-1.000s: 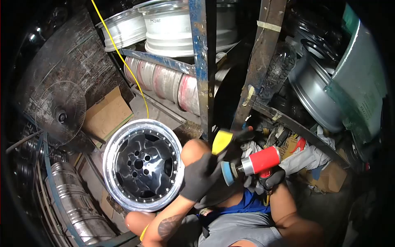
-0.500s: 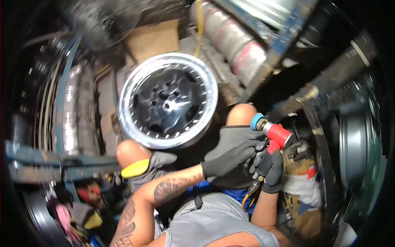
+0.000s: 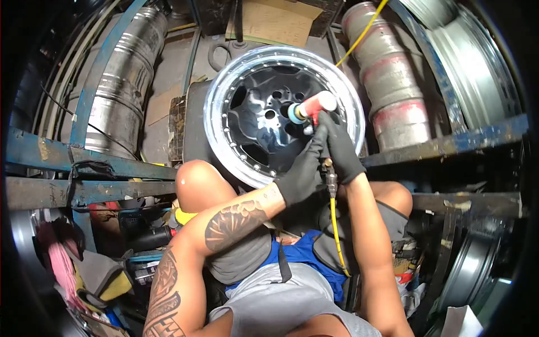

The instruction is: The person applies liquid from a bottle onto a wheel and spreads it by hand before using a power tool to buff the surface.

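My right hand point(image 3: 342, 147), in a dark grey glove, is wrapped around the grip of a red air polisher point(image 3: 318, 104) with a small round blue pad point(image 3: 295, 113). My left hand point(image 3: 303, 173), gloved too, comes in from the lower left, its fingers closed at the polisher's handle beside the right hand. Beneath the tool lies a wheel rim point(image 3: 255, 105), face up, with a glossy black centre and a polished silver lip. The pad overlaps the rim's centre near the lug holes. A yellow air hose point(image 3: 336, 230) runs from the handle's fitting down toward my lap.
Stacks of silver rim barrels point(image 3: 124, 84) lie on the left, more barrels point(image 3: 391, 78) on the right. Blue metal frame bars point(image 3: 90, 188) run along both sides. Cardboard point(image 3: 273, 22) lies beyond the wheel. Cloths point(image 3: 104, 275) hang at lower left.
The polisher has moved from over my right knee to above the wheel's centre, both hands travelling with it. The camera view has shifted, bringing the wheel nearer the middle.
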The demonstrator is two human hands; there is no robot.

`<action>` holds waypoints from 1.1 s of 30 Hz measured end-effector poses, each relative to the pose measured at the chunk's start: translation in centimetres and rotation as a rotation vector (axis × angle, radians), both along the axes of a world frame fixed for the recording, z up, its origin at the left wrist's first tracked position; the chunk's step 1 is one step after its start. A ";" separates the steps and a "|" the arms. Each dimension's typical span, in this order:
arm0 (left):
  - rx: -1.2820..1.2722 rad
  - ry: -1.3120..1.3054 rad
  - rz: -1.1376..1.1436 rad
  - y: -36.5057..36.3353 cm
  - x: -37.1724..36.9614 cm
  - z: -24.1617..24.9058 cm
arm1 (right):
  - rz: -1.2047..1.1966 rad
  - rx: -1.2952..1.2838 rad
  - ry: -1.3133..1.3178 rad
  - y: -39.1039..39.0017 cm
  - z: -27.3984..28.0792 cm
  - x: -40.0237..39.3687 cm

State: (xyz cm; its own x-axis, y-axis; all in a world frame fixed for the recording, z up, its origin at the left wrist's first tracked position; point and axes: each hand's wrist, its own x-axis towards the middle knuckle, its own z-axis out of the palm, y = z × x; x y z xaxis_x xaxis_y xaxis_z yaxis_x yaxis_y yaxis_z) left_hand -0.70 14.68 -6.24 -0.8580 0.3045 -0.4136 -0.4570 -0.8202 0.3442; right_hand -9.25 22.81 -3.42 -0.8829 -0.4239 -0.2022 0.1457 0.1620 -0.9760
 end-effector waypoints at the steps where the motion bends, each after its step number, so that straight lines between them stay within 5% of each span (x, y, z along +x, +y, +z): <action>1: -0.032 -0.034 0.089 -0.3 -0.4 -0.4 | 0.048 0.100 -0.019 -1.7 -0.5 -1.0; 10: -0.075 -0.209 0.380 -2.3 -3.1 -2.0 | 0.199 0.455 0.050 -7.0 -3.7 -4.3; 22: 0.003 -0.245 0.431 -5.2 -5.0 -2.6 | 0.358 0.439 -0.050 -13.9 -2.3 -7.0; 33: 0.031 -0.228 0.425 -4.0 -4.8 -1.5 | 0.294 0.437 -0.001 -10.9 -0.9 -6.5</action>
State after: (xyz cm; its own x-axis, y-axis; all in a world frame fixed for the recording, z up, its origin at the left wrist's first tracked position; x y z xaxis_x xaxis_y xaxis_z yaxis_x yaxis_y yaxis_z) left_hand -5.50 10.66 -7.71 -0.7978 -0.0387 -0.6017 -0.1395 -0.9590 0.2468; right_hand -15.79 11.91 -4.35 -0.7391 -0.5298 -0.4161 0.0332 0.5883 -0.8080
